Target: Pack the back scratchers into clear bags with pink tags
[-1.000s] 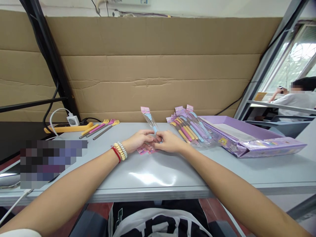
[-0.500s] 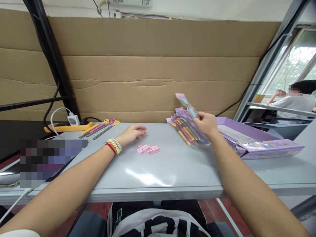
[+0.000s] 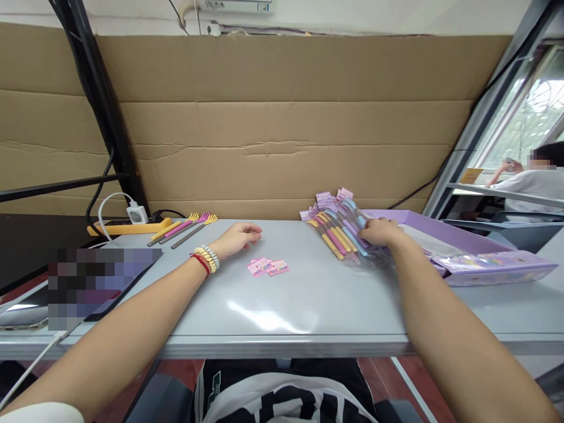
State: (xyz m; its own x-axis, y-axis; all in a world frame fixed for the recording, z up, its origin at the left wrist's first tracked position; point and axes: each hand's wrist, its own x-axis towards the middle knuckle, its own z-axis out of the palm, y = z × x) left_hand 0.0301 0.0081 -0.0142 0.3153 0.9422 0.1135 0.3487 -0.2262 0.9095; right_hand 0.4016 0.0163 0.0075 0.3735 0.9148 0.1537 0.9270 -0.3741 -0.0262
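Note:
My right hand (image 3: 381,231) is closed on the right side of a pile of plastic-wrapped forks (image 3: 339,229), with yellow, pink, blue and purple handles and pink tags at the far end. Its fingertips are partly hidden. On the left, my left hand (image 3: 242,237) rests on the table with fingers loosely curled and nothing in it. Just right of and below it lie small pink cards (image 3: 259,267). Several unwrapped forks (image 3: 183,228) in yellow, pink and grey lie at the table's back left.
An open purple box (image 3: 497,267) stands right of the pile. At the left are an orange power strip (image 3: 152,227) with a white plug, a cable and a blurred device. Cardboard (image 3: 291,123) lines the back. A person sits at far right.
My right hand has lowered a wrapped fork from above the pile down onto its right side. My left hand has stayed in place. The view has shifted slightly.

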